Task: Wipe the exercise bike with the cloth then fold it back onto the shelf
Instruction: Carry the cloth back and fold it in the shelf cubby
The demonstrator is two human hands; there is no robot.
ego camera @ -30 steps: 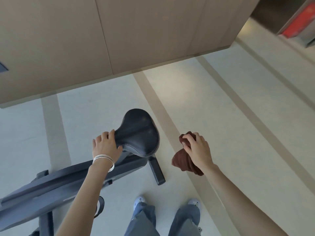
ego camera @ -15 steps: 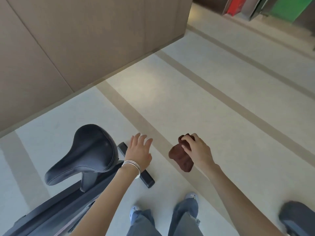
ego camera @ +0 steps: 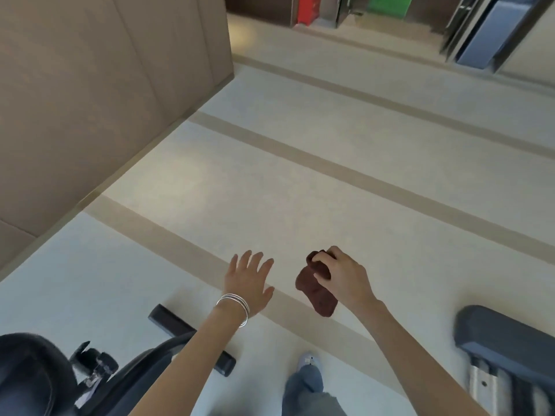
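1. Right hand (ego camera: 345, 280) is pinching the small crumpled dark-brown cloth (ego camera: 315, 291) in closed fingers; the cloth is hanging bunched off the hand, above the floor, just right of frame centre.
2. Left hand (ego camera: 249, 280) is spread open, palm down, gripping nothing, hovering at 9 o'clock of the cloth, near it but apart.
3. Black-saddled dark-grey exercise bike (ego camera: 99, 382) is sitting at 7 o'clock of frame, with its black floor stabiliser bar (ego camera: 192, 340); neither hand is touching it.
4. Pale floor with tan stripes (ego camera: 300, 175) is filling the view ahead, so the person is facing away from the bike; wiping is looking finished, judging by that.
5. Remaining: cloth is not folded yet, not shelved. Dark shelving with red and green items (ego camera: 345, 10) is showing at 12 o'clock, well apart; cannot tell if that is the target shelf.
6. Grey padded equipment (ego camera: 507, 340) is sitting at 4 o'clock, untouched.
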